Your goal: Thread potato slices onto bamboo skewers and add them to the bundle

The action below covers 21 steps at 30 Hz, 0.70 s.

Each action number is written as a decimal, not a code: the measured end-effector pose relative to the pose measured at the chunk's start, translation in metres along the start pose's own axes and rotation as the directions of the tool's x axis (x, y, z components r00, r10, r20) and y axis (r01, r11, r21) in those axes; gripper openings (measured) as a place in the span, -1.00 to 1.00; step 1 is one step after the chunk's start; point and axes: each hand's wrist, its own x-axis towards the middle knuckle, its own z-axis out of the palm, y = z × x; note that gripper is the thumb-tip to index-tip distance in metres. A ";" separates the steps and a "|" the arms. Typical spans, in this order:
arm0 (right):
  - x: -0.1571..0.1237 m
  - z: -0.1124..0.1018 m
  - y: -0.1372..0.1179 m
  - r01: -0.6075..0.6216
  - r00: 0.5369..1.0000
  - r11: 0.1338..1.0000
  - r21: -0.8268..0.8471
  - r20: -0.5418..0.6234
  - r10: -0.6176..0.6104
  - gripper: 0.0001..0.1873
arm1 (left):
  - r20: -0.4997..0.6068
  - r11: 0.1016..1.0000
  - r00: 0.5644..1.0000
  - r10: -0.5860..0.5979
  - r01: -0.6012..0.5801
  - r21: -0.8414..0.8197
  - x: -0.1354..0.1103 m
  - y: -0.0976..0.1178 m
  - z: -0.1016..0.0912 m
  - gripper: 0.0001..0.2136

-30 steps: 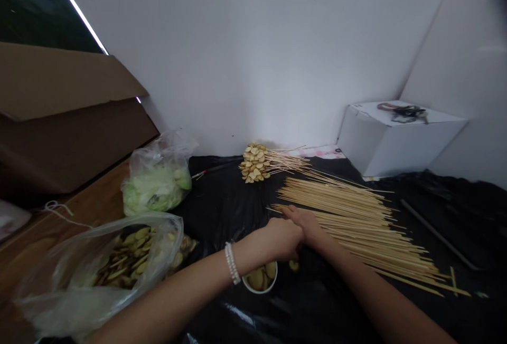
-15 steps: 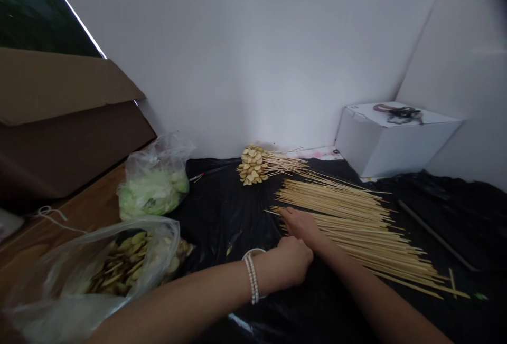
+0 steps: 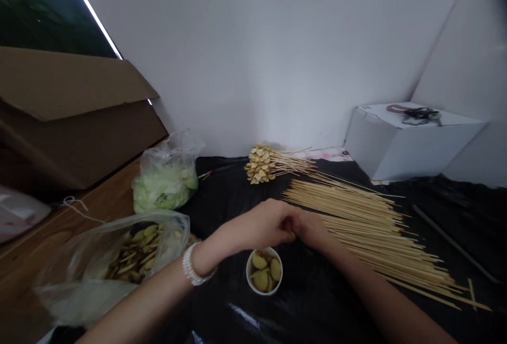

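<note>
My left hand [image 3: 259, 226] and my right hand [image 3: 315, 229] meet fingertip to fingertip just above a small white cup [image 3: 264, 271] of pale yellow slices. Both hands are closed in a pinch, and what they hold between them is hidden. To the right lies a wide heap of bare bamboo skewers [image 3: 368, 230] on the black plastic sheet [image 3: 317, 302]. Behind the hands rests a bundle of finished skewers [image 3: 264, 165] loaded with slices. A beaded bracelet [image 3: 190, 266] circles my left wrist.
At the left stand a clear bag of yellow slices [image 3: 127, 257], a bag of green leaves [image 3: 166, 181] and an open cardboard box [image 3: 71, 112]. A white box [image 3: 407, 141] sits at the back right against the wall. A thin dark rod [image 3: 455, 244] lies at the right.
My left hand rose from beside the cup and now meets my right hand above it. My right hand drew back from the skewer heap. The cup is uncovered again.
</note>
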 end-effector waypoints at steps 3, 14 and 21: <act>-0.001 0.000 -0.002 -0.007 1.000 0.999 -0.036 -0.003 0.007 -0.69 | -0.046 0.998 0.997 -0.059 0.057 -0.033 -0.032 -0.004 -0.014 -0.94; 0.000 0.004 -0.002 0.008 0.999 0.996 -0.089 -0.035 -0.011 -0.73 | -0.143 0.994 0.986 -0.085 0.093 0.052 -0.079 -0.034 0.010 -0.84; 0.000 0.004 -0.002 0.006 0.999 0.995 -0.098 -0.053 -0.011 -0.72 | -0.144 0.972 0.982 -0.126 0.151 0.180 -0.077 -0.046 0.023 -0.93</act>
